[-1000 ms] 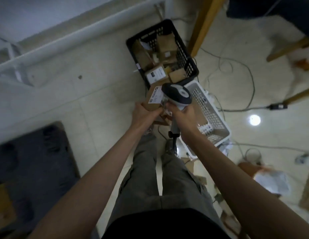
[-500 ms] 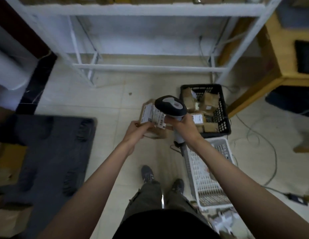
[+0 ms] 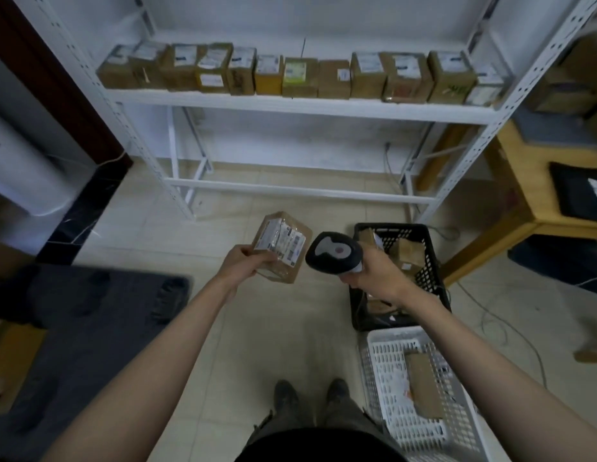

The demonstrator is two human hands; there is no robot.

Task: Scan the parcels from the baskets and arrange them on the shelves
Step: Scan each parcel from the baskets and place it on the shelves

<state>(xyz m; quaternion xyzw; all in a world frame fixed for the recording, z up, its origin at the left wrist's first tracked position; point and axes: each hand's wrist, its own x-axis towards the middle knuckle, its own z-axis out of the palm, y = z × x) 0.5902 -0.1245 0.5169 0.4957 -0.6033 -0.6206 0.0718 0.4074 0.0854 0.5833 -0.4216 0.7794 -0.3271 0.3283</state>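
While baskets (image 3: 430,261) sit beside, hands hold parcel (image 3: 281,250), scanner (image 3: 333,252).

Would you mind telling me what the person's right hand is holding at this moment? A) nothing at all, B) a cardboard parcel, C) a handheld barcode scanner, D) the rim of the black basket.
C: the right hand grips the handle of the scanner, whose dark head sits beside the labelled parcel held in the left hand, above the floor in front of the black basket.

The scanner (image 3: 333,252) has drawn rightward, apart from the parcel (image 3: 281,251).
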